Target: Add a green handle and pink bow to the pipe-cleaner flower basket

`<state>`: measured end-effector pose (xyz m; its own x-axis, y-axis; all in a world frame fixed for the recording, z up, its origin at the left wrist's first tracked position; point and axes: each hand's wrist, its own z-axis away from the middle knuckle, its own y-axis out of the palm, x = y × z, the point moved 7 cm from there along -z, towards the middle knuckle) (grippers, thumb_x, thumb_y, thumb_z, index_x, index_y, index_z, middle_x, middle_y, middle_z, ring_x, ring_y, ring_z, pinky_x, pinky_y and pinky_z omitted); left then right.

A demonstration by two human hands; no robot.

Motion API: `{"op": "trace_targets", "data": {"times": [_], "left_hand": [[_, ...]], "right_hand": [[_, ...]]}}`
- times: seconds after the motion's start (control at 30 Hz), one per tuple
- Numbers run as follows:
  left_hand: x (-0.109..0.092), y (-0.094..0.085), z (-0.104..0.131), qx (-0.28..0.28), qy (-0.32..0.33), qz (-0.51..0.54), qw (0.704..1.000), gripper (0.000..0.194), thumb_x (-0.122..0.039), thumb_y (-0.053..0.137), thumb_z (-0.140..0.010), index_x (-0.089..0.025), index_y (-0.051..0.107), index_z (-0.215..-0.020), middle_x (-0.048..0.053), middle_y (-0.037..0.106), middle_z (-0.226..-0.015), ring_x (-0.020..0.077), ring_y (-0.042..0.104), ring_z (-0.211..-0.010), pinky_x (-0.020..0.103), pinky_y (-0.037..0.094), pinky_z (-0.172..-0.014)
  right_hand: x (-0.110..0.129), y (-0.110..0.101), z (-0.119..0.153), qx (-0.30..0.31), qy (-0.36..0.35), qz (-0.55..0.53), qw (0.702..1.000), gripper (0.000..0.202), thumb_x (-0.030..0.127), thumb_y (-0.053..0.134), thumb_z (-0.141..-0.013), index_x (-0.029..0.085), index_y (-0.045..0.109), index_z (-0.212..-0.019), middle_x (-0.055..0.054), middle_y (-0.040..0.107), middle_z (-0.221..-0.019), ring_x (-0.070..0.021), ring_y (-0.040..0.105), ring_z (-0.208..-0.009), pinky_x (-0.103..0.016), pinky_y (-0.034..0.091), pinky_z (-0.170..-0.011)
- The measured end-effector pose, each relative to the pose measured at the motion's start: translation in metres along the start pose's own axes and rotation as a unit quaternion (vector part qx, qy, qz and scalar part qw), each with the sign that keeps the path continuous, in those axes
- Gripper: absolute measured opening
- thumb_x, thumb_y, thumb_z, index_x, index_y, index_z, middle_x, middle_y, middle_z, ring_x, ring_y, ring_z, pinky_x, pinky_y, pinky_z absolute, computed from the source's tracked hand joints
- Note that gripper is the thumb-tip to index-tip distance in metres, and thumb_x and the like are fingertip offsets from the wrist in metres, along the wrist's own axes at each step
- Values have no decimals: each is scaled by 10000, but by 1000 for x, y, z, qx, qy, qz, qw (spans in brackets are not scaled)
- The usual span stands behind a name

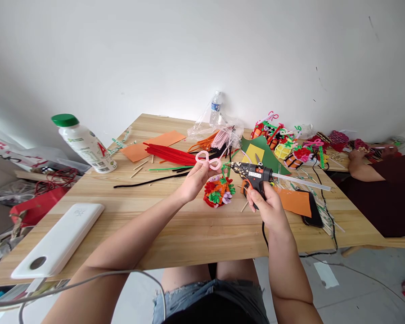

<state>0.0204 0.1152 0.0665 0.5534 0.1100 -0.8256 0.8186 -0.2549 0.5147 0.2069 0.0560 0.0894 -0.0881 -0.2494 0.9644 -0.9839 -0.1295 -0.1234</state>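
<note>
My left hand (196,181) pinches a pink pipe-cleaner bow (208,160) above the wooden table (175,225). In my right hand (268,204) is a black glue gun (253,174), its nozzle pointing left, close to the bow. A clear glue stick (300,181) sticks out of the gun's back end. Below and between the hands sits a small round cluster of red, orange, green and lilac pipe-cleaner flowers (219,192). Just behind my left hand lies a bundle of red pipe cleaners (172,155).
A white power bank (60,238) and a green-capped bottle (87,146) stand left. Orange sheets, a water bottle (215,108) and finished flower baskets (286,144) lie farther back. A phone (313,211) and black cable are at right, beyond them another person (384,193).
</note>
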Motion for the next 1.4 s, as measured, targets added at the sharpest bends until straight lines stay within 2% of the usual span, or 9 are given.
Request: {"op": "trace_targets", "data": {"times": [0.33, 0.53, 0.77, 1.03, 1.2, 1.3, 1.4], "left_hand": [[1, 1, 0, 11, 4, 27, 1000, 317, -456, 638, -797, -147, 617, -862, 44, 645, -868, 184, 631, -861, 383, 466, -917], [0, 1, -1, 20, 15, 40, 999, 289, -435, 652, -795, -152, 623, -848, 37, 651, -870, 164, 626, -844, 351, 463, -911], [0, 1, -1, 14, 16, 23, 1000, 266, -423, 616, -821, -157, 622, -835, 38, 636, -850, 175, 617, -850, 358, 463, -921], [-1, 2, 0, 24, 17, 22, 999, 270, -430, 620, -811, -161, 617, -834, 41, 631, -868, 169, 614, -856, 362, 456, -942], [0, 0, -1, 20, 16, 27, 999, 273, -429, 628, -810, -160, 613, -856, 38, 637, -865, 175, 624, -856, 390, 449, -947], [1, -1, -1, 11, 17, 37, 999, 313, -443, 675, -769, -153, 613, -868, 33, 639, -868, 164, 621, -838, 382, 458, -930], [1, -2, -1, 8, 21, 45, 999, 306, -439, 678, -769, -153, 618, -862, 26, 640, -868, 153, 622, -827, 362, 472, -911]], "right_hand": [[1, 2, -1, 15, 2, 2, 1000, 215, 400, 567, -866, 193, 511, -870, 46, 473, -615, -74, 392, -465, -228, 317, -425], [2, 1, -2, 11, -1, 1, 1000, 201, 388, 562, -874, 193, 521, -899, 43, 482, -642, -71, 398, -472, -229, 318, -430], [0, 1, -3, 4, 3, -5, 1000, 193, 384, 564, -876, 192, 543, -883, 25, 524, -714, -66, 416, -491, -218, 341, -426], [10, 0, -1, -17, -26, -16, 999, 227, 408, 547, -880, 188, 581, -929, -33, 614, -835, -87, 456, -534, -241, 390, -456], [5, -12, -1, -48, 3, -76, 996, 337, 485, 542, -853, 208, 569, -1043, -107, 657, -1027, -176, 599, -705, -255, 414, -448], [3, -25, -5, -62, 19, -156, 986, 408, 561, 515, -826, 213, 580, -1030, -114, 671, -1008, -198, 616, -692, -264, 406, -430], [7, -53, -11, -105, 7, -222, 969, 398, 580, 507, -802, 235, 618, -968, -88, 682, -951, -182, 590, -638, -264, 384, -412]]}}
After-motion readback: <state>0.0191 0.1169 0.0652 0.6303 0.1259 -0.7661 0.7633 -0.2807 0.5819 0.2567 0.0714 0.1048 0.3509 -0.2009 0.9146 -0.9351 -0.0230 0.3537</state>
